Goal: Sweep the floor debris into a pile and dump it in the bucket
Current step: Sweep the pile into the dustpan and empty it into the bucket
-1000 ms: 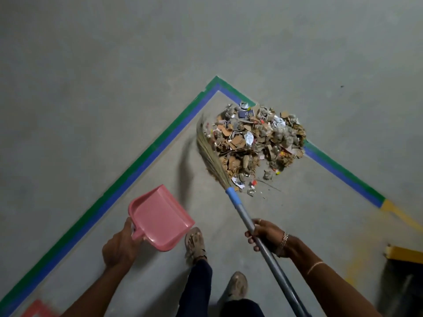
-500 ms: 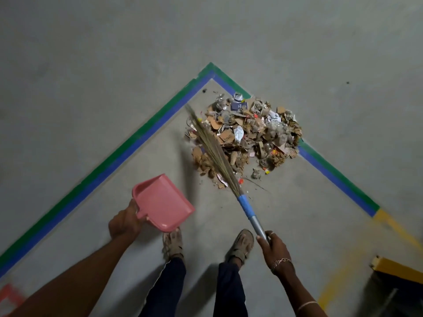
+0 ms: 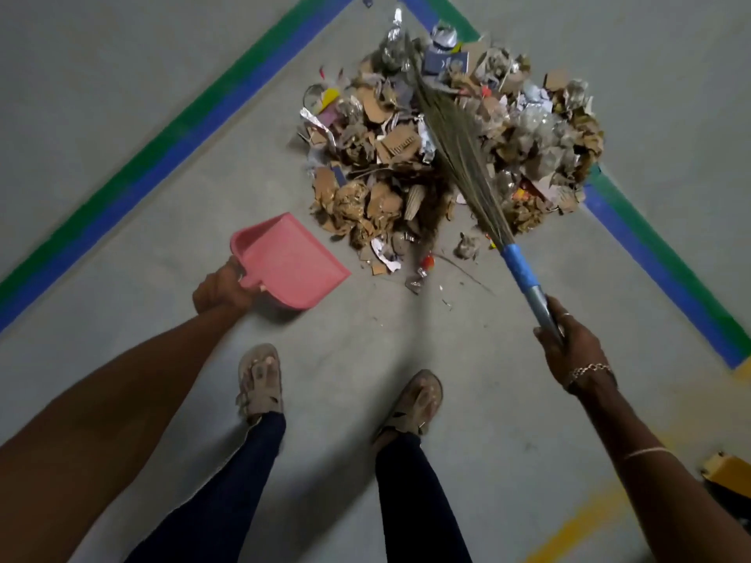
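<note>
Your left hand [image 3: 221,290] grips the short handle of the pink dustpan [image 3: 290,260], fingers curled round it and seen from the back, so you cannot tell how the thumb lies; the pan sits low and left of the pile [image 3: 365,156], its open lip turned towards the debris but apart from it; whether it touches the floor [image 3: 122,54] cannot be told. Your right hand [image 3: 569,347] holds the broom [image 3: 459,144] by its metal shaft just below the blue band, fingers wrapped close together round it, a ring on one finger and a bracelet [image 3: 589,369] at the wrist; the bristles lie slantwise across the middle of the pile, tips reaching its far side. The pile, mostly torn cardboard, crumpled paper and foil, lies in the corner where the green and blue tape [image 3: 174,140] lines meet, its right edge over the tape; a few loose scraps [image 3: 422,270] lie just beside its near edge, between the pan and the broom's band. Your sandals [image 3: 260,379] stand well behind them; a yellow line [image 3: 577,526] crosses the floor lower right.
</note>
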Tool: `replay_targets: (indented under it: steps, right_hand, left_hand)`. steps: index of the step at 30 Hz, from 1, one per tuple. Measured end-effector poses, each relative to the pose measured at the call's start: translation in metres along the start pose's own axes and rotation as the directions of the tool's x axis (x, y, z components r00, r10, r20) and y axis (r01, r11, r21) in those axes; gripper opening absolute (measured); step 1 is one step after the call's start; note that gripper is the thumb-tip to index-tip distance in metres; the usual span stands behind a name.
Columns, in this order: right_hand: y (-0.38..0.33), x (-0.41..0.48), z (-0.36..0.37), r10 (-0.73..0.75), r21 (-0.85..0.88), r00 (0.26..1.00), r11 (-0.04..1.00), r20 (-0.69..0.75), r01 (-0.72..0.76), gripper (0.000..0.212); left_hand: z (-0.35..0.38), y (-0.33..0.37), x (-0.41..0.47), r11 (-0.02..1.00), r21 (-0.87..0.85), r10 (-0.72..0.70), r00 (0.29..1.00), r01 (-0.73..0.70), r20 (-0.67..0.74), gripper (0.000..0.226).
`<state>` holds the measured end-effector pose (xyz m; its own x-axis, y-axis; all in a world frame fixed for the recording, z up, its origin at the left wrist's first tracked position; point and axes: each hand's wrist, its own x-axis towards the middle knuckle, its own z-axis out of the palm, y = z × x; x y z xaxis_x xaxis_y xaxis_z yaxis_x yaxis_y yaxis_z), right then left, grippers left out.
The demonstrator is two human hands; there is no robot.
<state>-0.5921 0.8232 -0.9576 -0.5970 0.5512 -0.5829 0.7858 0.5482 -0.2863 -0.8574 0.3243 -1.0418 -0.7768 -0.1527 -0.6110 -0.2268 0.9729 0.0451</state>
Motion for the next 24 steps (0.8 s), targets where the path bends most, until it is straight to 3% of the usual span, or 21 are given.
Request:
replay_targets:
  steps: [9,14,24]
  right_hand:
    - [0.057,0.006,0.049,-0.081,0.101,0.990,0.992,0.118,0.069,0.071]
    - [0.064,-0.013,0.061,-0.134,0.057,0.988,0.990,0.083,0.129,0.069]
    - [0.058,-0.061,0.071,-0.231,0.029,0.943,0.973,0.239,0.231,0.074]
  left_hand:
    - [0.035,0.020,0.050,0.997,-0.014,0.070,0.996,-0.071,-0.057,0.064]
    - [0.044,0.025,0.066,0.993,0.013,0.122,0.990,-0.121,-0.071,0.063]
    - [0.061,0.020,0.080,0.997,0.001,0.071,0.997,-0.071,-0.027,0.063]
